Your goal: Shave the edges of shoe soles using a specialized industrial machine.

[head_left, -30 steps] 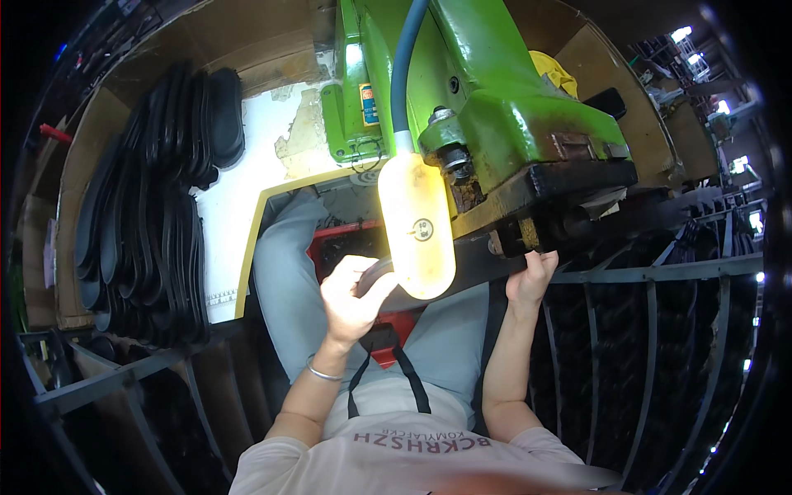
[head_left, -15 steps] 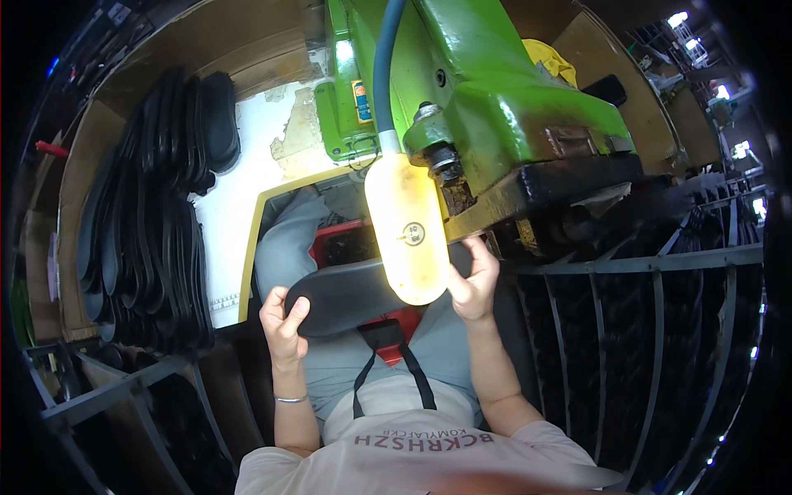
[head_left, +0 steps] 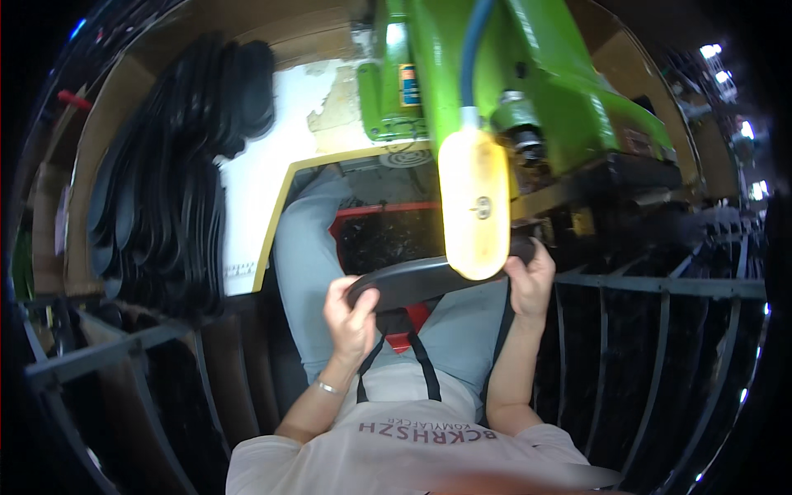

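Both hands, left hand and right hand, grip opposite ends of a black shoe sole under the yellow lamp.

I am seeing the yellow lamp covering the middle of the black sole, so its full shape is escaping me. The right hand is hiding that end of it. The red bin is lying partly behind the sole. The racks are fading into darkness.
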Available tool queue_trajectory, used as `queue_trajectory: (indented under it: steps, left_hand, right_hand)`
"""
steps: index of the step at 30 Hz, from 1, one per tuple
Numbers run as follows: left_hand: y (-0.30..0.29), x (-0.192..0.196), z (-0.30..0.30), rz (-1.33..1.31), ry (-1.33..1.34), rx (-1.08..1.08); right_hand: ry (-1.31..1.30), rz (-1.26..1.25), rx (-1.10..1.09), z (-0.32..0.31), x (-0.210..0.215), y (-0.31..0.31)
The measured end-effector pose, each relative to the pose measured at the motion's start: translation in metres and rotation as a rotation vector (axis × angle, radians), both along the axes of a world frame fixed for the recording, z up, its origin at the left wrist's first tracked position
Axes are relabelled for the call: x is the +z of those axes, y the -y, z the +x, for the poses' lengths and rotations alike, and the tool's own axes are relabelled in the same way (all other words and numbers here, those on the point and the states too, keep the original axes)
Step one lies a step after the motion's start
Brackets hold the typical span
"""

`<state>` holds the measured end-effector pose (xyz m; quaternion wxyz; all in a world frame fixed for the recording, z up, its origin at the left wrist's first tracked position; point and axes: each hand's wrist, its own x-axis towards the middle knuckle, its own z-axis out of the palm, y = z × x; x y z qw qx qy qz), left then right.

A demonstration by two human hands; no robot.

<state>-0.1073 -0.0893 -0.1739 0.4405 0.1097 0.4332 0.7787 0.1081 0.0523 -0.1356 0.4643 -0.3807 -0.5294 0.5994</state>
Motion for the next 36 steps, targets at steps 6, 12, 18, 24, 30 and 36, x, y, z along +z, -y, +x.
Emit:
queue_trajectory:
  steps: [6,12,18,24,30,36]
  left_hand:
    - [-0.056,0.045,0.041,0.121,0.018,-0.291]
    - [-0.093,0.011,0.068,0.183,-0.079,-0.257]
    - [-0.091,0.059,0.056,0.207,-0.185,-0.010]
    - [-0.065,0.059,0.011,0.067,-0.051,0.040]
    - [-0.067,0.048,-0.056,0.294,-0.268,-0.173]
    - [-0.184,0.014,-0.205,-0.164,-1.487,0.500]
  right_hand:
    - [-0.279,-0.209,-0.343,0.046,-0.038,0.033]
    - [-0.334,-0.238,-0.511,0.057,-0.043,0.069]
    - [-0.256,-0.159,-0.567,0.047,-0.008,0.060]
    - [-0.223,-0.207,-0.280,0.018,0.013,0.031]
    - [-0.271,-0.329,-0.020,0.025,-0.024,0.024]
    - [-0.562,-0.344,-0.320,0.131,-0.072,0.020]
